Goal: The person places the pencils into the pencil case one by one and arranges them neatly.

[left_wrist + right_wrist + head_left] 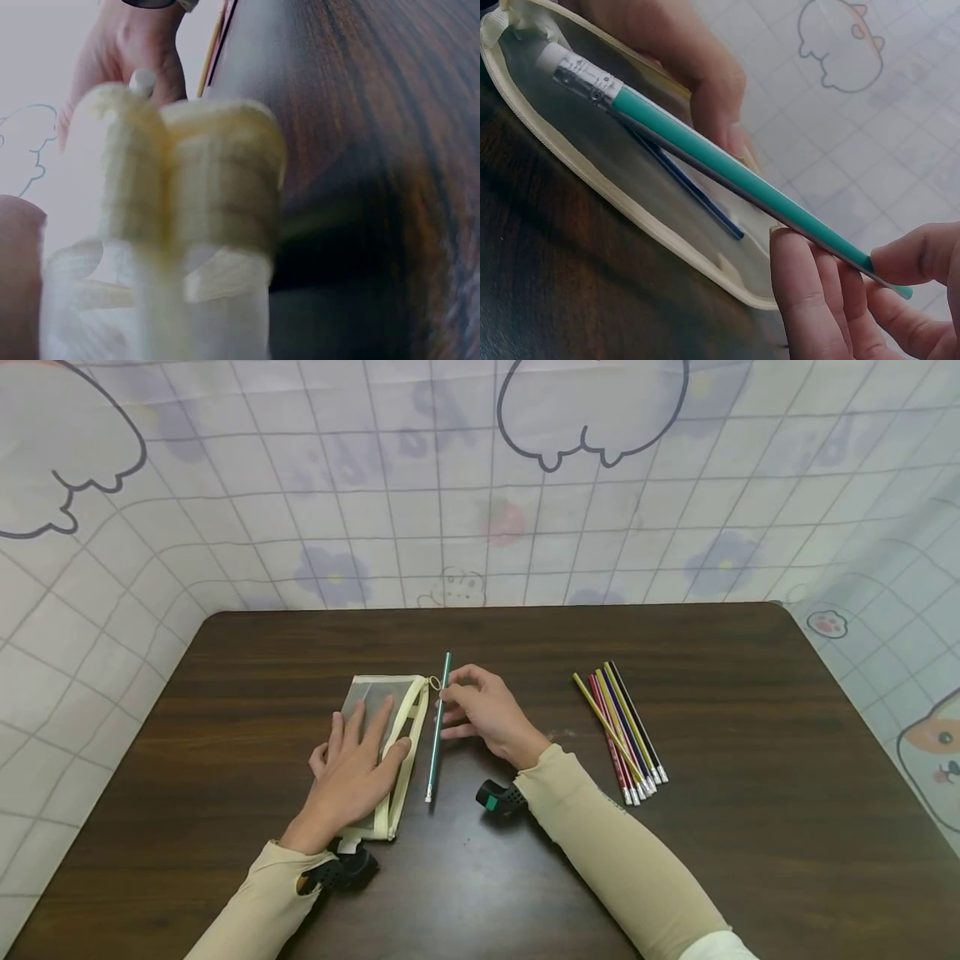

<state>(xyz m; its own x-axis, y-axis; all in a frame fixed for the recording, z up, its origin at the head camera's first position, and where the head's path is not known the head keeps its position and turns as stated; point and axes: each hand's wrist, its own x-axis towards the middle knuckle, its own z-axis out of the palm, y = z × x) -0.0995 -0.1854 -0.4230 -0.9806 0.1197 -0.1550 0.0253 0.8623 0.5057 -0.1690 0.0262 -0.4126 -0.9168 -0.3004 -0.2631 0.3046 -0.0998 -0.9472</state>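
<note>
A translucent pencil case [410,695] with cream edging lies on the table, its zip side parted. My left hand [356,777] rests on it with the fingers spread and the thumb at the edge of the opening. Beside that opening, my right hand [491,714] pinches a green pencil [437,739] between thumb and fingers near its plain end. The pencil's white eraser [551,56] points away from the fingers, over the opening in the right wrist view. Inside the case shows a thin dark blue stick [697,193]; its kind is unclear.
Several pencils [617,727] in yellow, red, dark blue and black lie bunched on the dark wooden table [735,693], right of the right arm. One yellow pencil crosses the others. A white gridded cloth [465,518] with cartoon prints stands behind the table.
</note>
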